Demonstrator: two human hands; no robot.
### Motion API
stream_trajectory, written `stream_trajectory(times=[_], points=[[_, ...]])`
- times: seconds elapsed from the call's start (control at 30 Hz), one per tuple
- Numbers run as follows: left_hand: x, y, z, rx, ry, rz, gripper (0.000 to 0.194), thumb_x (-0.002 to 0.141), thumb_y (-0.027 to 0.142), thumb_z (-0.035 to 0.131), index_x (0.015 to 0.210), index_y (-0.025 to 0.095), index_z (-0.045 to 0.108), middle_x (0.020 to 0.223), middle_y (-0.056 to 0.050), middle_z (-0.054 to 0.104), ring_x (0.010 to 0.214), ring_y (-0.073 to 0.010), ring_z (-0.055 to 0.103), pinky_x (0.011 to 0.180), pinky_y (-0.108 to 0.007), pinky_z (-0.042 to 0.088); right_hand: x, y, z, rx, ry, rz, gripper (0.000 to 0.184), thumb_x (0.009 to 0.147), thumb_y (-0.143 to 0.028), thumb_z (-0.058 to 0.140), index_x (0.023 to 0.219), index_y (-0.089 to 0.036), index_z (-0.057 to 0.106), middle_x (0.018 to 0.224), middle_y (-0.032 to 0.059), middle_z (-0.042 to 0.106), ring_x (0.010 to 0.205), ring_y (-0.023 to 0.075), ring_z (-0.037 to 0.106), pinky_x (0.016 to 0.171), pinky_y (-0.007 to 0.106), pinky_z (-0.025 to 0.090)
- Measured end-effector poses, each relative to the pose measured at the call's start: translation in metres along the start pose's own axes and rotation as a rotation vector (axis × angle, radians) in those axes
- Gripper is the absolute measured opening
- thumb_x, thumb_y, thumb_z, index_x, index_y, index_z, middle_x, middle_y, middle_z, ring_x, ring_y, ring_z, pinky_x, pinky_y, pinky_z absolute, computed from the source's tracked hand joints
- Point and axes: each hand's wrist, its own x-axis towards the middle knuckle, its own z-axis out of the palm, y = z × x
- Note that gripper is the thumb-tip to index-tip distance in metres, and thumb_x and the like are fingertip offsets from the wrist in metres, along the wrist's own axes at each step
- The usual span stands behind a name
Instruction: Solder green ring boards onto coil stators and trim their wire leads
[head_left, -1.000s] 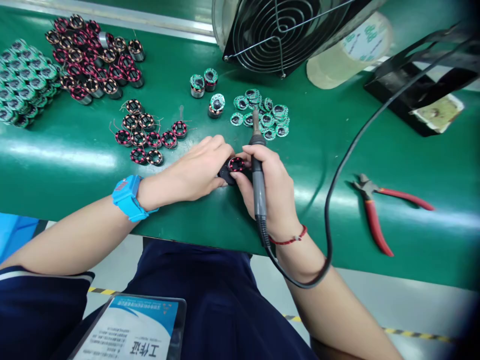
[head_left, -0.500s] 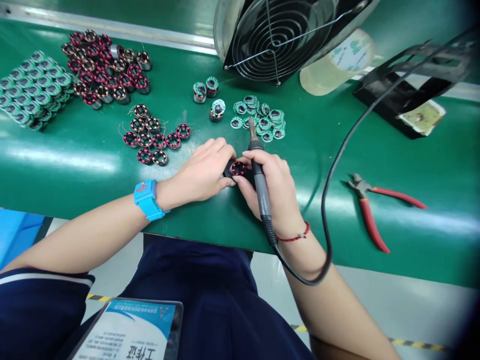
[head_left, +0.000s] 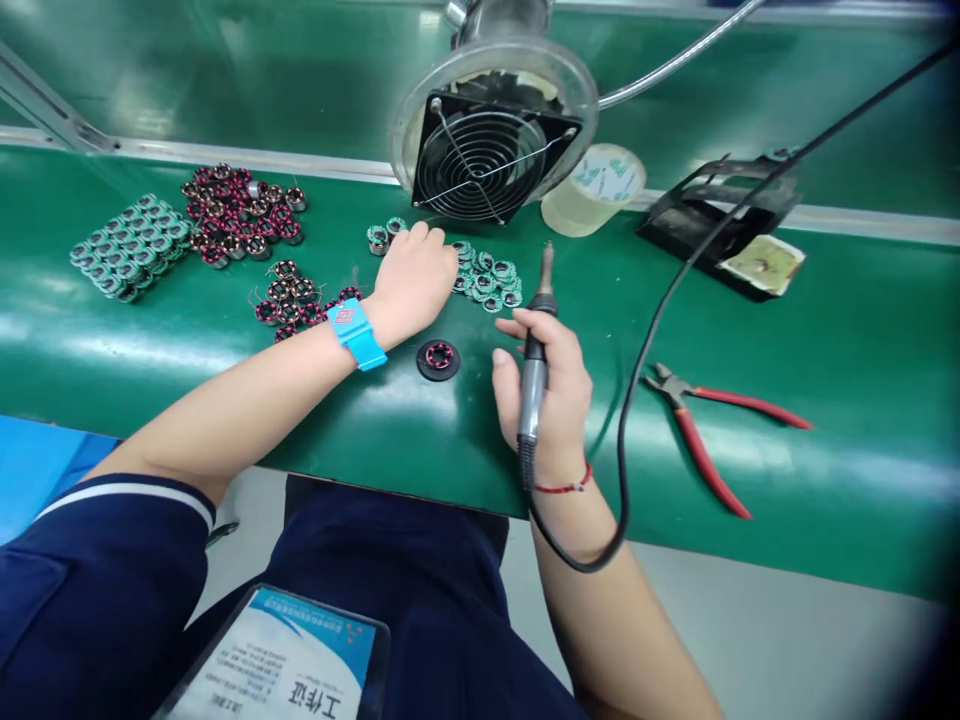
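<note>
My right hand (head_left: 553, 385) holds a soldering iron (head_left: 533, 385) by its dark grip, tip pointing up and away. Its thumb and forefinger stand apart from each other. Stretched forward on the left, my left hand (head_left: 421, 272) lies beside a loose pile of small round green circuit boards (head_left: 491, 276). Its fingertips are hidden behind the back of the hand, so I cannot see whether they hold anything. Between the hands, a red-and-black motor stator (head_left: 439, 355) sits on a round black base (head_left: 437, 375) on the green table. Two board-topped stators (head_left: 379, 240) stand just past my left hand.
Red-handled cutters (head_left: 694, 420) lie at the right, near an iron stand (head_left: 712, 225). A fan (head_left: 480, 165) and a tape roll (head_left: 592, 190) are at the back. Stacked green boards (head_left: 131, 245) and wound stators (head_left: 244, 215) occupy the left. The iron's cable (head_left: 637, 375) loops over my right forearm.
My left hand has let go of the stator and its black base and reached forward. My right hand has drawn away from them, still holding the iron. The view has tilted up.
</note>
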Motion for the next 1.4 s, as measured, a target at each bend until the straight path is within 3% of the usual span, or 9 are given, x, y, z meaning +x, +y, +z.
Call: stream_trajectory(times=[0.1, 0.3, 0.4, 0.57, 0.63, 0.8, 1.03, 1.2, 1.4], points=[[-0.003, -0.004, -0.004, -0.082, -0.022, 0.027, 0.013, 0.082, 0.006, 0.056, 0.093, 0.008, 0.061, 0.102, -0.016, 0.064, 0.110, -0.0324, 0.056, 0.094, -0.044, 0.043, 0.000, -0.002, 0.000, -0.004, 0.012, -0.010, 0.040, 0.085, -0.015, 0.059, 0.123, -0.027, 0.055, 0.103, 0.0038, 0.071, 0.098, 0.0220, 0.066, 0.088, 0.042, 0.054], [-0.032, 0.007, -0.022, -1.146, -0.258, -0.206, 0.013, 0.080, 0.007, 0.057, 0.079, 0.017, 0.049, 0.060, 0.004, 0.053, 0.056, -0.0103, 0.054, 0.058, -0.025, 0.045, -0.001, -0.011, 0.008, 0.038, 0.004, -0.003, 0.049, 0.086, -0.022, 0.062, 0.132, -0.026, 0.048, 0.112, 0.0070, 0.067, 0.099, 0.0226, 0.064, 0.083, 0.040, 0.055], [-0.049, 0.021, -0.030, -1.365, -0.311, -0.288, 0.016, 0.080, 0.007, 0.056, 0.072, 0.017, 0.047, 0.057, 0.005, 0.051, 0.052, -0.0082, 0.052, 0.053, -0.021, 0.041, -0.001, -0.019, 0.014, -0.006, 0.031, -0.052, 0.054, 0.084, -0.026, 0.067, 0.134, -0.026, 0.046, 0.110, 0.0084, 0.066, 0.095, 0.0240, 0.062, 0.081, 0.041, 0.055], [-0.062, 0.018, -0.035, -1.254, -0.244, -0.216, 0.013, 0.082, 0.012, 0.056, 0.073, 0.016, 0.048, 0.066, 0.003, 0.052, 0.061, -0.0082, 0.051, 0.058, -0.022, 0.041, -0.001, -0.023, 0.013, -0.032, 0.005, -0.095, 0.053, 0.086, -0.019, 0.063, 0.134, -0.029, 0.046, 0.105, 0.0059, 0.067, 0.092, 0.0233, 0.062, 0.084, 0.043, 0.053], [-0.065, 0.006, -0.032, -1.051, -0.201, -0.040, 0.005, 0.084, 0.017, 0.058, 0.087, 0.016, 0.054, 0.081, -0.001, 0.059, 0.076, -0.0125, 0.057, 0.070, -0.027, 0.048, -0.001, -0.019, 0.010, -0.011, -0.016, -0.052, 0.054, 0.085, -0.019, 0.063, 0.135, -0.030, 0.045, 0.107, 0.0055, 0.067, 0.095, 0.0232, 0.063, 0.085, 0.043, 0.054], [-0.074, -0.014, -0.014, -0.468, -0.228, 0.337, 0.031, 0.086, 0.016, 0.058, 0.117, 0.016, 0.057, 0.116, -0.010, 0.058, 0.109, -0.0239, 0.051, 0.097, -0.042, 0.044, -0.002, -0.006, 0.002, 0.081, -0.022, 0.109, 0.052, 0.084, -0.021, 0.064, 0.132, -0.032, 0.046, 0.109, 0.0048, 0.065, 0.097, 0.0221, 0.064, 0.085, 0.044, 0.055], [-0.089, -0.003, 0.008, -0.369, -0.040, 0.229, 0.019, 0.092, 0.019, 0.052, 0.107, 0.011, 0.058, 0.099, -0.010, 0.059, 0.095, -0.0235, 0.054, 0.086, -0.038, 0.048, -0.003, -0.011, 0.008, 0.208, -0.218, 0.106, 0.056, 0.085, -0.020, 0.064, 0.135, -0.031, 0.042, 0.111, 0.0035, 0.067, 0.105, 0.0217, 0.063, 0.092, 0.045, 0.054], [-0.090, -0.008, 0.007, -0.462, -0.099, 0.157, 0.019, 0.084, 0.010, 0.053, 0.102, 0.013, 0.054, 0.095, -0.008, 0.060, 0.090, -0.0217, 0.056, 0.081, -0.037, 0.048, -0.002, -0.015, 0.018, 0.218, -0.347, 0.076, 0.055, 0.086, -0.018, 0.062, 0.135, -0.034, 0.041, 0.114, 0.0017, 0.068, 0.112, 0.0220, 0.062, 0.100, 0.047, 0.049], [-0.085, -0.022, 0.003, -0.593, -0.140, 0.128, 0.014, 0.085, 0.009, 0.055, 0.097, 0.016, 0.051, 0.090, -0.003, 0.060, 0.082, -0.0167, 0.056, 0.074, -0.031, 0.045, -0.004, -0.009, 0.019, 0.170, -0.336, 0.153, 0.055, 0.088, -0.020, 0.061, 0.136, -0.035, 0.040, 0.118, 0.0022, 0.068, 0.110, 0.0225, 0.063, 0.100, 0.049, 0.050]])
